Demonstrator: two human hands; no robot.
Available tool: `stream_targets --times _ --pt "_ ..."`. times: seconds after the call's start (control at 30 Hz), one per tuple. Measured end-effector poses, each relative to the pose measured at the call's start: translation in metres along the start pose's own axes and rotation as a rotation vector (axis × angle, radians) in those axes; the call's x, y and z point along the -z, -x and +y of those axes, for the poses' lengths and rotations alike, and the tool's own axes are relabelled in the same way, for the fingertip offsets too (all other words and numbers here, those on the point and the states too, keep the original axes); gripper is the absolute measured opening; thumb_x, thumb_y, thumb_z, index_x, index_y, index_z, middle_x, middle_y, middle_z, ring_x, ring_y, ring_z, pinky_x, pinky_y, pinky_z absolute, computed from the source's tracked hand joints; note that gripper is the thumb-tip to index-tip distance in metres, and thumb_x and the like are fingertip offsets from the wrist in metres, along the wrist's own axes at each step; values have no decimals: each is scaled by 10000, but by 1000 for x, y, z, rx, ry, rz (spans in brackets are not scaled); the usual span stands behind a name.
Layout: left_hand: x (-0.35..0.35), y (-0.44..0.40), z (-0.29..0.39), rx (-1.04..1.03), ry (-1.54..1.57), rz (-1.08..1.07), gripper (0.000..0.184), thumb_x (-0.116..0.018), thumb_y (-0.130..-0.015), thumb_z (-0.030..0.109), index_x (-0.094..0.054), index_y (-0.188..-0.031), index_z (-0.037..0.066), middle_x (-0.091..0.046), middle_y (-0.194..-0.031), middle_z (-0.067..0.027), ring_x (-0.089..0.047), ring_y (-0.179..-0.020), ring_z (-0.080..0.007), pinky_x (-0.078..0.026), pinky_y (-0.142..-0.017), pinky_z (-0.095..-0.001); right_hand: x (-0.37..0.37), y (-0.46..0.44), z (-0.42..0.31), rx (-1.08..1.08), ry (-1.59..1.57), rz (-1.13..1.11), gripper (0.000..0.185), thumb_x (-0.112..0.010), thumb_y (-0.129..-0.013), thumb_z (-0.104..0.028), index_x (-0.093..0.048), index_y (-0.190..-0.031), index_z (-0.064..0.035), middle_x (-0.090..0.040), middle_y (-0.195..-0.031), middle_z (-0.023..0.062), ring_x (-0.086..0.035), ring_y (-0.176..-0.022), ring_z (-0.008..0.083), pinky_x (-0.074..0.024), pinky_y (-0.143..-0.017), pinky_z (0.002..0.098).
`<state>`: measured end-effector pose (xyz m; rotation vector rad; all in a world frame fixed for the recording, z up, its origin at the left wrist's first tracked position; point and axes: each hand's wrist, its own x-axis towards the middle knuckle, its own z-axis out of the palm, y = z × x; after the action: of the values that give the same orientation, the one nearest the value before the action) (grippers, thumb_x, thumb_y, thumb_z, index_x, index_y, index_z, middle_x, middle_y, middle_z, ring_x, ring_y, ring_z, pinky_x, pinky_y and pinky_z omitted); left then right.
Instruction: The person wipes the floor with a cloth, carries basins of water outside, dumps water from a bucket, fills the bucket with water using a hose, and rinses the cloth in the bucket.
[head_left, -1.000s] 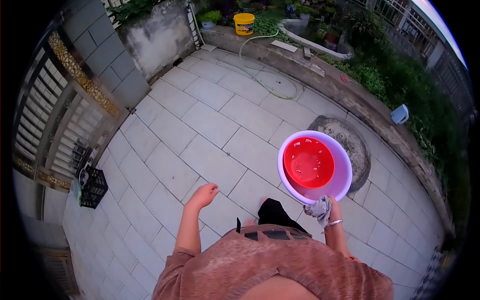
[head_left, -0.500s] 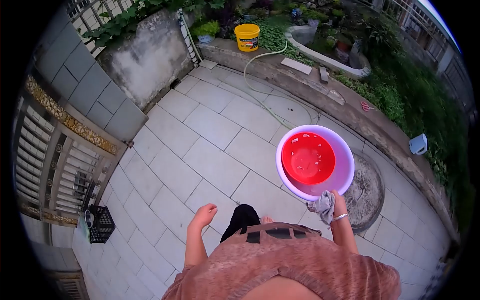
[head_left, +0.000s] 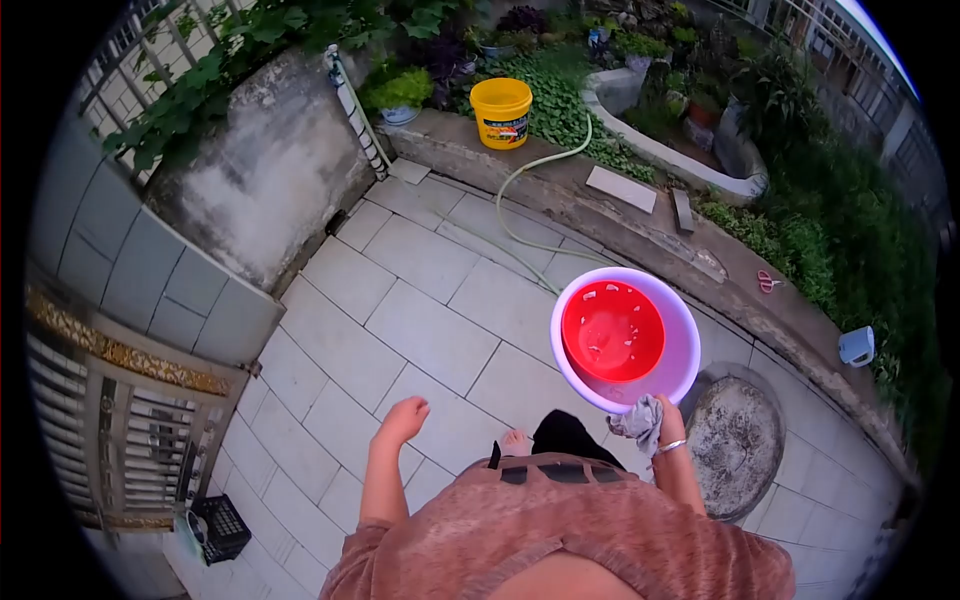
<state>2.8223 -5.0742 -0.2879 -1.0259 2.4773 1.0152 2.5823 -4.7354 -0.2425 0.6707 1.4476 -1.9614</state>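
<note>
My right hand (head_left: pixel 669 420) grips the near rim of a light purple basin (head_left: pixel 683 350), with a crumpled grey cloth (head_left: pixel 640 422) bunched against the same rim. Inside the basin sits a smaller red basin (head_left: pixel 613 331) with several small pale scraps on its inner surface. My left hand (head_left: pixel 405 418) hangs over the paving at the left, its fingers curled and nothing seen in them.
A round stone slab (head_left: pixel 736 445) lies right of the basin. Along the raised garden edge are a yellow bucket (head_left: pixel 502 115), a green hose (head_left: pixel 508 200), red scissors (head_left: pixel 767 282) and a pale blue container (head_left: pixel 856 346). A black crate (head_left: pixel 221 528) stands by the gate (head_left: pixel 130 440).
The bucket, garden edge and hose have come lower and closer in view, and the stone slab now lies nearer my right arm. My right hand still carries the basins. One leg has stepped forward.
</note>
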Motion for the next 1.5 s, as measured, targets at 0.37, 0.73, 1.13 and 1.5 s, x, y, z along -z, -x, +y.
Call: stream_targets --times 0.37,0.73,1.13,1.5 --pt "113 -303 85 -252 176 -175 277 -475 -786 217 -526 -984 29 -561 -949 -130 -532 -882 -242 -418 -744 -301 -200 -179 -67 80 150 115 169 -481 -705 -145 -537 -641 1 -522 -585 43 -504 -492 137 -390 -441 259" --pt "229 -482 39 -58 180 -253 284 -493 -781 222 -529 -985 28 -572 -921 -115 -541 -855 -213 -423 -736 -298 -392 -345 -115 41 102 108 189 -480 -690 -141 -549 -647 29 -536 -585 62 -512 -495 149 -396 -451 261" --pt "342 -736 67 -348 3 -412 259 -471 -782 202 -528 -957 19 -558 -933 -150 -529 -867 -283 -420 -731 -339 -535 -465 -107 21 -236 237 123 -476 -712 -143 -525 -650 -49 -522 -597 26 -509 -515 127 -402 -462 258" --pt "354 -871 98 -504 -13 -597 253 -470 -793 199 -522 -969 24 -568 -906 -129 -539 -835 -251 -423 -728 -310 -552 -588 -109 79 -362 288 214 -389 -775 -177 -522 -828 -18 -571 -786 92 -566 -715 220 -475 -657 345"
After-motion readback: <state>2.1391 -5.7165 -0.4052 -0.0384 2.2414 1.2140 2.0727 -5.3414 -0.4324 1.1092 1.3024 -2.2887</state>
